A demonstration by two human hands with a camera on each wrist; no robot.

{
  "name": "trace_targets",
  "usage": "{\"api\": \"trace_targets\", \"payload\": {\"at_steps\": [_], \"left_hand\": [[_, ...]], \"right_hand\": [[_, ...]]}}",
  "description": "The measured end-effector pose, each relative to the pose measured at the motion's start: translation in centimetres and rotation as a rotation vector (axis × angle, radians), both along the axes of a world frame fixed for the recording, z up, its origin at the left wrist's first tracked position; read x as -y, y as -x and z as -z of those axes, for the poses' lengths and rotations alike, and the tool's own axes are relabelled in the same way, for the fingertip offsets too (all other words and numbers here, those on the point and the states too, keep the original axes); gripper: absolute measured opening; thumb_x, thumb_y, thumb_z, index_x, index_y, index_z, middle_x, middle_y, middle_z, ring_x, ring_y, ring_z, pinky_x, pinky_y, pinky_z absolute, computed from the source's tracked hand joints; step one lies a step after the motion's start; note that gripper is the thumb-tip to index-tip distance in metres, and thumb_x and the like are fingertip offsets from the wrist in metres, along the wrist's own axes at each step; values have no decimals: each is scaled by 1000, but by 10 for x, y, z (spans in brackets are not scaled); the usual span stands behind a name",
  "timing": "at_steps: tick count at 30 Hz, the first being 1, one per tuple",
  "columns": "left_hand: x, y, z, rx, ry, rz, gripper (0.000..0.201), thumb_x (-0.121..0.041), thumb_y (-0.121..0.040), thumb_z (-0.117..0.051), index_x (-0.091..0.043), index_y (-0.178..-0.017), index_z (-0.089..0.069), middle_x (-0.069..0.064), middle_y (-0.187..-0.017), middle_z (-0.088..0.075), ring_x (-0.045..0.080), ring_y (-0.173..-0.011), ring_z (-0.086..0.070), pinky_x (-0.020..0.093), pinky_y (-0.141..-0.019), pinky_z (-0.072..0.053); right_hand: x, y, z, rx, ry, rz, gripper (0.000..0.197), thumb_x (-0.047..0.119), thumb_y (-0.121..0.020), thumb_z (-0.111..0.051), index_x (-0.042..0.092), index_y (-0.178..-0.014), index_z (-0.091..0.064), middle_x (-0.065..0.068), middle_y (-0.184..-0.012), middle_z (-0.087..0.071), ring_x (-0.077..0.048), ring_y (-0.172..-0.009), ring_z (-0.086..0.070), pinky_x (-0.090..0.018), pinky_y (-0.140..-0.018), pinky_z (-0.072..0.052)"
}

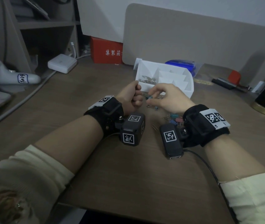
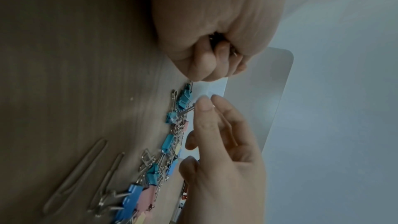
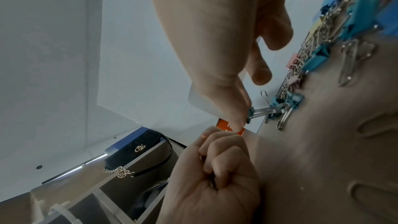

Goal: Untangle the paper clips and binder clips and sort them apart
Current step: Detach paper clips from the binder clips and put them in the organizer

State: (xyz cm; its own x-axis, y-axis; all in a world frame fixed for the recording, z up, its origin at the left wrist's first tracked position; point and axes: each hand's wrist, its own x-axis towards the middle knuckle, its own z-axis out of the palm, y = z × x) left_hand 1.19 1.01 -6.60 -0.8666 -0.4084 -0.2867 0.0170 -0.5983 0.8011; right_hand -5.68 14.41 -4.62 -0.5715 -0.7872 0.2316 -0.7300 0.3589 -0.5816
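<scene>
Two hands are recorded over a wooden desk (image 1: 128, 167): the left hand (image 1: 131, 98) is curled into a fist, seemingly around metal clips, though the contents are barely seen. A teal binder clip (image 3: 280, 106) is pinched by its wire handle in the right hand (image 1: 169, 98), other fingers loosely spread. Tangled binder and paper clips (image 2: 163, 163) lie beside a white organiser (image 1: 169, 78), silver paper clips (image 1: 147, 78) in its left compartment.

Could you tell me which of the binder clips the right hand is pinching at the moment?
The teal binder clip at the far end of the pile, nearest the left hand; the right hand pinches its wire handle.
</scene>
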Motion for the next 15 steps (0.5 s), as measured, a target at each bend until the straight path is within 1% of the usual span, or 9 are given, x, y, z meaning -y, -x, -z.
{"api": "trace_targets", "payload": {"at_steps": [2,3,6,8,10,11,13,15], "left_hand": [[0,-2,0,1,4,14,37,-30,-99,-40,-21,-64,-32,-10,-39,-22,4,-27,-17,14,-26,-12],[1,-3,-1,2,7,16,38,-31,-100,-40,-21,-64,-33,-10,-39,-21,4,-27,-17,14,-26,-12],[0,-4,-2,5,14,23,40,-36,-100,-39,-21,-64,-33,-10,-38,-22,3,-26,-19,15,-25,-12],[-1,-4,-2,1,7,34,41,-39,-101,-39,-21,-64,-33,-10,-36,-26,1,-25,-24,14,-24,-13],[-1,-4,-2,-11,5,44,41,-41,-100,-39,-21,-65,-34,-10,-37,-34,0,-25,-27,13,-23,-14],[-1,-4,-3,-15,12,45,41,-41,-100,-39,-21,-65,-35,-10,-37,-36,0,-25,-28,13,-23,-15],[-1,-6,-2,-24,32,40,40,-41,-100,-41,-20,-66,-36,-10,-37,-37,0,-25,-28,13,-24,-16],[-1,-6,-2,-31,46,47,40,-42,-99,-41,-20,-66,-37,-11,-37,-34,0,-25,-26,13,-25,-16]], "right_hand": [[1,1,2,-5,41,18,23,24,-82,-72,22,-104,-65,7,-98,-62,2,-70,-55,-19,-73,-46],[2,1,2,10,56,17,26,23,-83,-72,22,-107,-64,7,-101,-62,-2,-75,-56,-23,-77,-47],[3,2,2,35,64,31,28,22,-84,-69,23,-112,-63,8,-107,-63,-8,-82,-57,-28,-81,-49],[1,3,1,38,79,66,21,21,-88,-64,23,-109,-64,7,-105,-65,-9,-80,-58,-28,-78,-50],[-1,4,-1,40,87,96,14,17,-91,-60,23,-102,-64,7,-101,-64,-8,-74,-60,-21,-68,-49],[-3,5,-2,35,77,110,14,16,-91,-58,23,-101,-65,8,-99,-63,-6,-73,-60,-18,-63,-47],[-6,7,-4,28,30,142,15,13,-92,-56,20,-102,-66,8,-97,-63,-4,-75,-59,-13,-61,-43],[-10,9,-5,39,-21,180,17,11,-91,-55,16,-103,-66,5,-94,-65,-3,-74,-59,-11,-61,-41]]}}
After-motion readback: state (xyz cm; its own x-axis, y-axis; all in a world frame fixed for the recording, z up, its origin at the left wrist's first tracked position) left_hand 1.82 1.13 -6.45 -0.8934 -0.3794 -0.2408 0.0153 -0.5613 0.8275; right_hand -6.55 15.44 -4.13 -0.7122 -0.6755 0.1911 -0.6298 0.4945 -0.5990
